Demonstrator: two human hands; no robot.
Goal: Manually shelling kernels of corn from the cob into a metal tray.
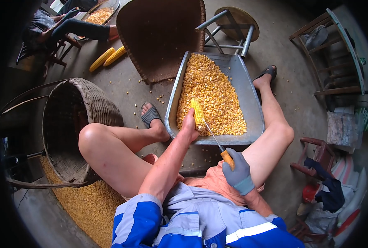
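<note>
My left hand [188, 125], bare, is closed around the lower part of a yellow corn cob [197, 112] above the near half of a grey metal pan [253, 118]. A gloved right hand [238, 170], mine, grips the orange-brown handle of a screwdriver [227, 159]. Its thin metal shaft slants up and left, and the tip meets the near right side of the cob. Loose corn kernels [208, 82] cover much of the pan floor beneath. The pan sits on the ground between my legs.
Two corn cobs [108, 58] lie on the floor near a dark woven scoop basket [161, 37]. A tipped stool [233, 29] stands behind the pan. At left, a large wicker basket [101, 105] lies sideways beside heaped grain [89, 208]. Another person [60, 31] sits far left.
</note>
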